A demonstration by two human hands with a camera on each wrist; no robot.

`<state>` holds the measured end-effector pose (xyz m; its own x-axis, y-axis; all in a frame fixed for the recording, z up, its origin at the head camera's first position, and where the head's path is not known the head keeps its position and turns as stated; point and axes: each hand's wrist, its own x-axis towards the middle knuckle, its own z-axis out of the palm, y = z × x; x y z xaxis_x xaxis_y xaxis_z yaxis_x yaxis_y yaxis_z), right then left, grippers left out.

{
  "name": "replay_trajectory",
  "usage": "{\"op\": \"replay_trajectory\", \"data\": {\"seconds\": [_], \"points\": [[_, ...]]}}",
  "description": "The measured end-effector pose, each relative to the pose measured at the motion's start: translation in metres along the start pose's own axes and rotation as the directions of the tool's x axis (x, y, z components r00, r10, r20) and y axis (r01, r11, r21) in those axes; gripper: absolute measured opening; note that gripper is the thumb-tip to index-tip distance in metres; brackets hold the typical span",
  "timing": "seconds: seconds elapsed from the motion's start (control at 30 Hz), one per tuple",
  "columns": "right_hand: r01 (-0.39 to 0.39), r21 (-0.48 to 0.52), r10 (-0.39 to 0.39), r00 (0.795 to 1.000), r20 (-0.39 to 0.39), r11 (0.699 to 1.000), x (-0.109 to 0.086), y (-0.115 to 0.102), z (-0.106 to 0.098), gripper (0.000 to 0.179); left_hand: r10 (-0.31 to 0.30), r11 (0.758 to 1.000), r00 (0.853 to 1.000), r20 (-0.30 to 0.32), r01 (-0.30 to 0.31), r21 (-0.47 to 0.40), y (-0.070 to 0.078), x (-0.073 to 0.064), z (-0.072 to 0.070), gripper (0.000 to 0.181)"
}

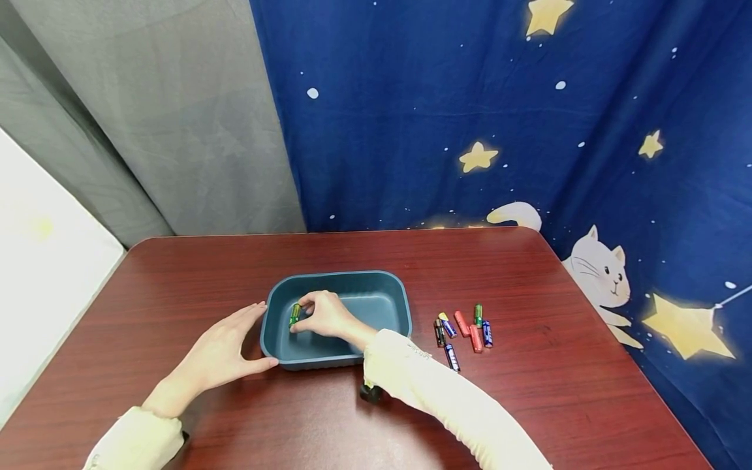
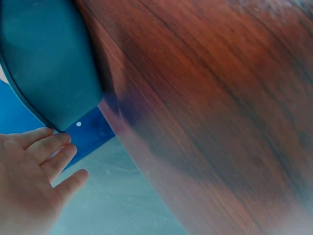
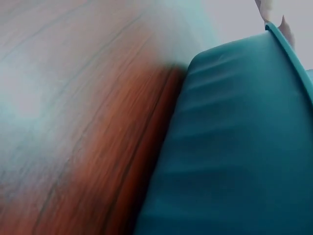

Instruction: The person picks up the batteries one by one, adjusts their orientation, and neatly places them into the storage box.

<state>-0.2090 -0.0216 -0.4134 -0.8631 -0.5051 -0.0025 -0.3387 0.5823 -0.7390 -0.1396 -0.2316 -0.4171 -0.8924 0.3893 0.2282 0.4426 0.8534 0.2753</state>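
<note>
A blue-green rectangular bin (image 1: 384, 307) stands on the table. My right hand (image 1: 330, 314) reaches down into its left part. Thumb and index finger pinch a green battery (image 1: 295, 315) by its ends, low inside the bin. The left hand (image 1: 220, 346) spreads at the bin's left side, fingertips and thumb touching the rim with straight fingers. In the left wrist view, the left hand's fingers (image 2: 49, 147) lie against the edge of the bin (image 2: 54, 63). The right wrist view has only the bin's ribbed outer wall (image 3: 230, 132) up close; the right hand is hidden there.
To the right of the bin, several loose batteries lie in a cluster: red ones (image 1: 476, 339), a green one (image 1: 478, 315), blue ones (image 1: 487, 333) and a black one (image 1: 438, 333). Behind the brown table (image 1: 529, 405) hang a grey curtain (image 1: 194, 117) and a blue star-patterned curtain (image 1: 399, 130).
</note>
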Motion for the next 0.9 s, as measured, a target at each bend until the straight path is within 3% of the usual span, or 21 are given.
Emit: {"op": "replay_trajectory", "data": {"seconds": [0.2, 0.53, 0.9], "points": [[-0.05, 0.038, 0.05, 0.999, 0.003, 0.998, 0.003, -0.002, 0.005, 0.043, 0.005, 1.0, 1.0, -0.003, -0.005, -0.002, 0.001, 0.001, 0.0, 0.097], [-0.014, -0.106, 0.014, 1.0, 0.004, 0.994, 0.004, -0.007, 0.019, 0.035, 0.023, 1.0, 1.0, -0.017, -0.024, -0.008, 0.001, 0.002, -0.001, 0.095], [-0.023, -0.242, 0.02, 1.0, -0.013, 0.97, 0.006, -0.011, 0.028, 0.028, 0.023, 1.0, 1.0, -0.013, -0.023, -0.012, 0.001, 0.002, -0.002, 0.093]]}}
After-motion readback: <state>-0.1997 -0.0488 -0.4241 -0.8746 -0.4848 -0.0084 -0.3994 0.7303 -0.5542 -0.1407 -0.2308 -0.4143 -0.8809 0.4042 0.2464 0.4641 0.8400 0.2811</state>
